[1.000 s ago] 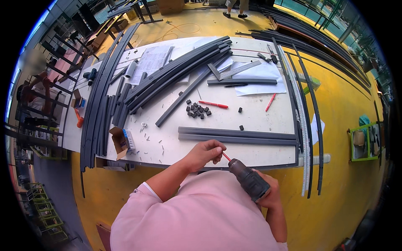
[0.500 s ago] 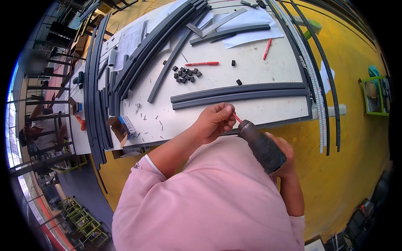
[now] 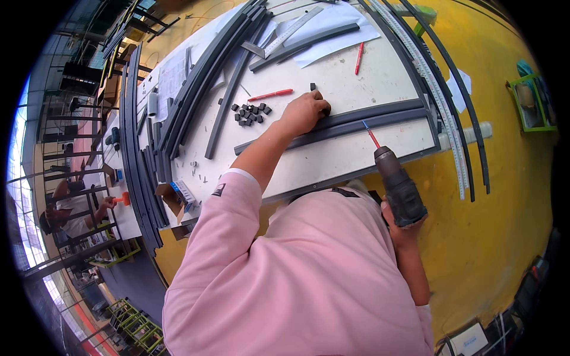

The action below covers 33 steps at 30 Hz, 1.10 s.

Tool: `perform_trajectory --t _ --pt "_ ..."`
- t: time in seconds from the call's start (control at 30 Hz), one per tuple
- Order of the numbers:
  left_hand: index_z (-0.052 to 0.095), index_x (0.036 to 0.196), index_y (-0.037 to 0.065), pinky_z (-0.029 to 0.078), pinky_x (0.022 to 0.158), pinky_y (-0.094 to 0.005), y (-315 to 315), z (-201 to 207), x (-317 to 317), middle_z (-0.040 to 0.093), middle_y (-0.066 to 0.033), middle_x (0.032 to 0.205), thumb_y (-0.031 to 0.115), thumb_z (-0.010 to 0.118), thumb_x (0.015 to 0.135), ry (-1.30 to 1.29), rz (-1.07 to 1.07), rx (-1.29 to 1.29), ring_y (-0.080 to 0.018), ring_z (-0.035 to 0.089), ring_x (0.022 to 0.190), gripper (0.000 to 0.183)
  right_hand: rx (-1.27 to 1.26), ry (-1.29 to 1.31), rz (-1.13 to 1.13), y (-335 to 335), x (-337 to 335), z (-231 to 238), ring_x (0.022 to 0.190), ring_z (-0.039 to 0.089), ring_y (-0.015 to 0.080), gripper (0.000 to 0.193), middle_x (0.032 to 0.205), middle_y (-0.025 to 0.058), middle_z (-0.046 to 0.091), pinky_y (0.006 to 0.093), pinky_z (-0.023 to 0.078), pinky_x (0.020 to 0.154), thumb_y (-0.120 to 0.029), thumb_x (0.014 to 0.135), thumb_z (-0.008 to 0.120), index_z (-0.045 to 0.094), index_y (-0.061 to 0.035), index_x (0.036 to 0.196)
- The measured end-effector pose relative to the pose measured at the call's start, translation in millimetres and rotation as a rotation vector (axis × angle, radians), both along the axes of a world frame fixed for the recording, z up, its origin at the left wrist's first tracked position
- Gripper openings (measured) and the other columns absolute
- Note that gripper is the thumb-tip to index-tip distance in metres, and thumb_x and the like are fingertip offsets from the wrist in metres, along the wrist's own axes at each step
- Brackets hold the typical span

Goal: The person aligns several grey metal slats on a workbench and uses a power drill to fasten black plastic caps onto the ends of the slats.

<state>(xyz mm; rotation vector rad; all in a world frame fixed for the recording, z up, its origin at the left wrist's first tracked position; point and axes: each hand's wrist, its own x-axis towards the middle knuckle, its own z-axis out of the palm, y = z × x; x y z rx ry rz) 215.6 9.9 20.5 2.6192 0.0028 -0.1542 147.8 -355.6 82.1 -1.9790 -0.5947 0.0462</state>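
My right hand (image 3: 402, 230) grips a black power drill (image 3: 399, 187), which points away from me over the table's near edge. From its chuck sticks a long red driver bit (image 3: 373, 138) with a blue tip, above two dark grey bars (image 3: 380, 118) lying side by side. My left hand (image 3: 304, 113) rests at the far side of these bars with its fingers curled down. What the fingers hold, if anything, is hidden. One small black block (image 3: 313, 86) sits just beyond that hand, and a cluster of similar blocks (image 3: 250, 113) lies to its left.
On the white table (image 3: 332, 169) are long grey bars (image 3: 202, 83), a metal square (image 3: 291, 34), red pens (image 3: 270, 95) and papers (image 3: 338, 50). An open carton (image 3: 173, 199) stands at the near left corner. Past the left edge another person holds an orange tool (image 3: 123, 199).
My left hand has left the driver bit and reached forward over the bars to where a loose black block lay. The drill has shifted right, its bit now pointing at the bars.
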Motion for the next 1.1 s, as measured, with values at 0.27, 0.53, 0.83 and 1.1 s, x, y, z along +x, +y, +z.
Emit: perform_trajectory --t 0.27,0.53,0.83,1.1 --pt "0.059 0.125 0.001 0.052 0.087 -0.0364 -29.7 35.5 -38.5 0.067 -0.0140 0.118 0.020 0.075 0.096 0.278 0.425 -1.514 -0.0231 0.066 0.102 0.039 0.018 0.119 0.054 -11.1 -6.3 -5.0 0.098 0.074 0.0248 0.050 0.111 0.0135 0.074 0.0355 0.057 0.087 -0.009 0.078 0.080 0.066 0.0018 0.125" --pt "0.060 0.119 0.003 0.047 0.079 -0.0310 -45.2 61.6 -61.5 0.061 -0.0049 0.105 0.025 0.068 0.099 0.231 0.410 -1.840 -0.0160 0.056 0.093 0.030 0.032 0.054 0.166 3.7 6.0 24.2 0.105 0.073 0.0262 0.057 0.121 0.0167 0.072 0.0367 0.056 0.094 -0.007 0.079 0.079 0.062 0.0055 0.132" --pt "0.062 0.109 0.005 0.040 0.061 -0.0228 -56.5 67.1 -77.4 0.057 -0.0011 0.092 0.026 0.060 0.103 0.297 0.519 -2.191 -0.0093 0.047 0.076 0.022 0.077 -0.025 0.240 21.9 14.4 43.8 0.105 0.073 0.0278 0.057 0.117 0.0185 0.073 0.0369 0.056 0.093 -0.010 0.078 0.081 0.062 0.0073 0.130" --pt "0.063 0.106 0.005 0.041 0.060 -0.0232 -70.6 79.9 -82.4 0.057 -0.0006 0.087 0.026 0.057 0.105 0.235 0.624 -2.102 -0.0093 0.047 0.072 0.022 0.134 -0.061 0.230 22.5 15.3 29.4 0.090 0.073 0.0316 0.069 0.108 0.0171 0.074 0.0381 0.057 0.082 -0.021 0.070 0.083 0.063 0.0064 0.131"
